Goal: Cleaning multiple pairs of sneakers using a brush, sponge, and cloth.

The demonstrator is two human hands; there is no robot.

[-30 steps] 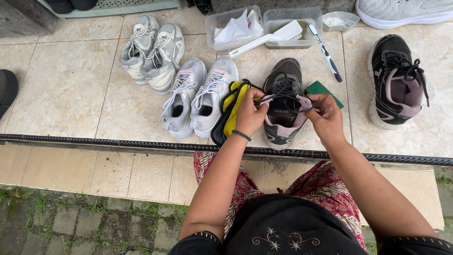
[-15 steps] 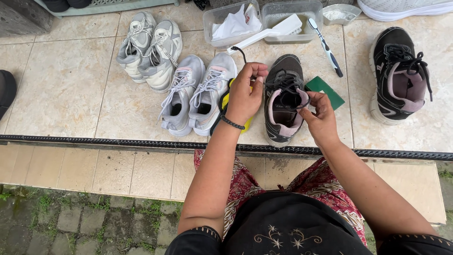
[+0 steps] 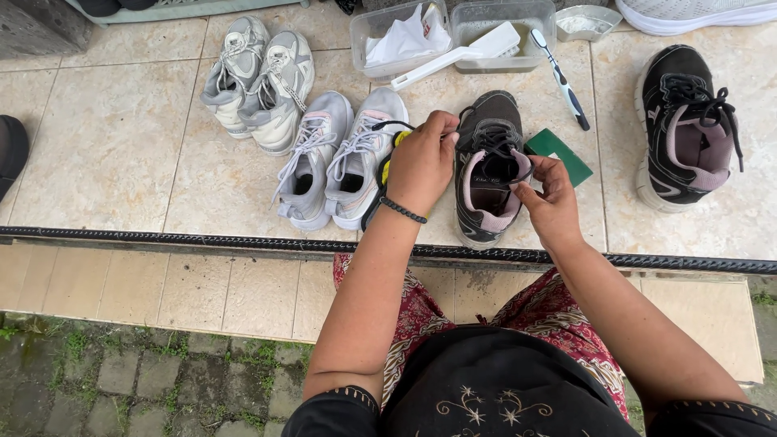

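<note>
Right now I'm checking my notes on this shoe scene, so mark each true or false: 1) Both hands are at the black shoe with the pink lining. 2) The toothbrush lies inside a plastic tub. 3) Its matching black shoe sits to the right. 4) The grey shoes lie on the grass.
1) True: the left hand pinches a lace and the right hand grips the collar of the black shoe.
2) False: the toothbrush lies on the tile beside the tub.
3) True: the second black shoe is there.
4) False: the grey shoes lie on tile.
</note>
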